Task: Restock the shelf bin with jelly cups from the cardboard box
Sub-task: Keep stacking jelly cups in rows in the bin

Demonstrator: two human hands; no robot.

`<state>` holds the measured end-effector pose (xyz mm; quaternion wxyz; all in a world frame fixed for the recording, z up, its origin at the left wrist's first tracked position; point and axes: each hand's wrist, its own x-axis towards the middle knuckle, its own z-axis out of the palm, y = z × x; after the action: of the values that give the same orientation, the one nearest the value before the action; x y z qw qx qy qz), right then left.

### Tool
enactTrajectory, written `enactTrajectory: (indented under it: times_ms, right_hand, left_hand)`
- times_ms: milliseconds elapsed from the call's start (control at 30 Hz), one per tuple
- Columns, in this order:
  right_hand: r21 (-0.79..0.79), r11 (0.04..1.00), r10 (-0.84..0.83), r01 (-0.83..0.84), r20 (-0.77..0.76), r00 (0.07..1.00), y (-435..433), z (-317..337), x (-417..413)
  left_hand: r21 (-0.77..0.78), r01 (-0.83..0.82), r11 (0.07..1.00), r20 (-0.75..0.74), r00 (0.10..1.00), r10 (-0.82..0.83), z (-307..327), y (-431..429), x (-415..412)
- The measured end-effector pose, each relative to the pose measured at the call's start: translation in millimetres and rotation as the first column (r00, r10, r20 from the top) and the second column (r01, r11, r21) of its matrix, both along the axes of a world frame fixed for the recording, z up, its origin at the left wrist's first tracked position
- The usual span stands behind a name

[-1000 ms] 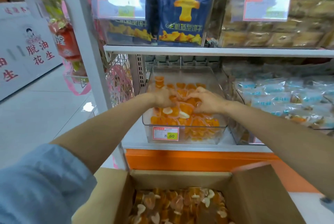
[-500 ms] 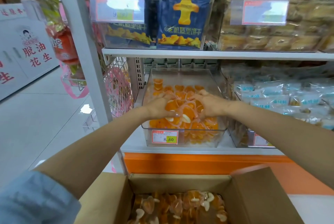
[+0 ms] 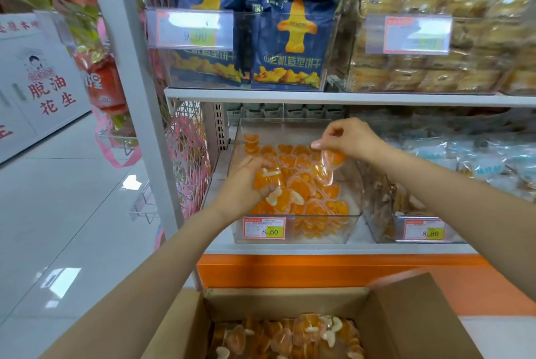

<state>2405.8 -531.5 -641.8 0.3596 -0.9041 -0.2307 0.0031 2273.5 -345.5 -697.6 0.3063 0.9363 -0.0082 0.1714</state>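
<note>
Since half a second ago the two hands have parted. Then they lay knuckle to knuckle on the orange heap (image 3: 316, 193); now the right hand (image 3: 348, 138) has risen above the clear shelf bin (image 3: 290, 129), while the left hand (image 3: 243, 187) stays low at the bin's front left.

The right hand's thumb and forefinger pinch one orange jelly cup (image 3: 332, 160) by the edge of its film lid. It hangs tilted beneath the fingertips, over the right half of the bin and just above the heap. The left hand is curled round a small cluster of cups (image 3: 268, 180), low against the heap just behind the front wall and its price label (image 3: 264, 227).

The bin looks deeper toward the front and thinner at the back, so the pinched cup's drop is probably straight down or slightly back. The cardboard box (image 3: 406, 315), with its remaining jelly cups (image 3: 290, 338), lies below the shelf and toward the person. The left hand is lower and nearer the front wall, so it seems the closer one for the next reach into the box.
</note>
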Motion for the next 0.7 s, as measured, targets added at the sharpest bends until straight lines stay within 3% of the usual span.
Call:
enactTrajectory:
  times_ms: [67, 167, 267, 400, 500, 633, 700]
  right_hand:
    - [0.258, 0.966, 0.044, 0.02, -0.24, 0.97, 1.6, -0.7, -2.0]
    - [0.51, 0.86, 0.316, -0.008, -0.521, 0.793, 9.6, -2.7, -10.2]
    - [0.523, 0.842, 0.438, -0.132, -0.521, 0.733, 25.7, -9.2, -24.5]
    - [0.582, 0.812, 0.41, -0.039, -0.521, 0.749, 39.4, -22.2, -35.8]
    - [0.635, 0.769, 0.387, 0.071, -0.551, 0.739, 44.3, -30.0, -40.4]
    - [0.534, 0.845, 0.338, -0.009, -0.522, 0.783, 48.0, -30.6, -41.4]
    - [0.553, 0.833, 0.35, -0.008, -0.516, 0.782, 51.8, -25.5, -36.9]
  left_hand:
    - [-0.077, -0.006, 0.997, 0.029, 1.0, 0.008, -1.3, -1.5, 0.9]
    - [-0.387, -0.003, 0.922, -0.008, 1.0, 0.0, 4.7, -5.4, 1.0]
    - [-0.693, -0.006, 0.721, -0.088, 0.993, -0.076, 13.1, -12.2, -2.2]
    - [-0.832, -0.021, 0.554, -0.071, 0.995, -0.069, 15.2, -11.8, -3.9]
    - [-0.843, -0.056, 0.535, -0.096, 0.994, -0.046, 15.5, -10.3, -3.6]
    - [-0.845, -0.091, 0.527, -0.117, 0.993, -0.015, 19.4, -7.8, -2.5]
    - [-0.837, -0.084, 0.541, -0.126, 0.991, -0.042, 24.4, -5.5, -3.1]
